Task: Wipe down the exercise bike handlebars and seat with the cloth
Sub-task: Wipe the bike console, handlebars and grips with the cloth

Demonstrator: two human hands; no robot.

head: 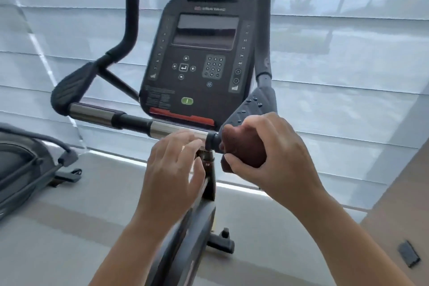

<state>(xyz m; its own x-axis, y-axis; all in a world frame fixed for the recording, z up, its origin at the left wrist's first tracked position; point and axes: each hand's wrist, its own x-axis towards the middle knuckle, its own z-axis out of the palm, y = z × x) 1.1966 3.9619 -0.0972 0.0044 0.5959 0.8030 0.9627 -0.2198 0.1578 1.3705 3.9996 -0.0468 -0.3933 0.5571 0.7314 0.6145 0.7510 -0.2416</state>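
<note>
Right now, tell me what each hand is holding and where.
The right hand grips a bunched reddish-brown cloth, pressed around the handlebar near its right end. The left hand is open and holds nothing.

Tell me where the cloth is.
The reddish-brown cloth is bunched in the right hand, pressed against the handlebar below the console.

Cloth (241, 148): reddish-brown, mostly hidden inside the right hand (267, 153); full shape cannot be told.
Handlebar (162, 128): right end covered by cloth and hand.
Left hand (173, 173): fingers (185, 144) motion-blurred.
Console (202, 58): brand lettering and fine print too blurred to read.
Second machine (27, 169): cut off at left edge.
Seat: out of view.
</note>
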